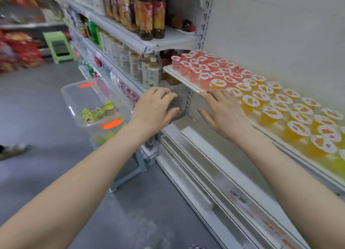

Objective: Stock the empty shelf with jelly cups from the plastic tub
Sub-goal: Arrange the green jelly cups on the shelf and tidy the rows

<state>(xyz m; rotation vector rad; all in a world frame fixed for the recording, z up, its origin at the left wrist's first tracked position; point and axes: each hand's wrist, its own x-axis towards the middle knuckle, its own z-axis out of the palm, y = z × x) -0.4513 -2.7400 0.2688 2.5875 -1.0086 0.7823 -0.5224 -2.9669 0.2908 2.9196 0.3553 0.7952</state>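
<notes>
A white shelf (pixel 183 79) runs from the centre to the right edge and carries rows of jelly cups: red ones (pixel 203 67) at its left end, orange and yellow ones (pixel 276 106) further right. A clear plastic tub (pixel 74 97) with orange clips stands to the left on a metal stand and holds a few green jelly cups (pixel 95 112). My left hand (pixel 155 106) hovers between tub and shelf, fingers loosely bent, holding nothing. My right hand (pixel 222 110) is flat with straight fingers just below the shelf's front edge, fingertips at the rim.
Drink bottles (pixel 147 11) fill the upper shelf, and pale bottles (pixel 149 69) stand left of the jelly shelf. White lower shelves (pixel 214 174) jut out below. A green stool (pixel 57 45) and red snack bags (pixel 20 50) stand across the grey aisle. A shoe (pixel 13 149) shows at left.
</notes>
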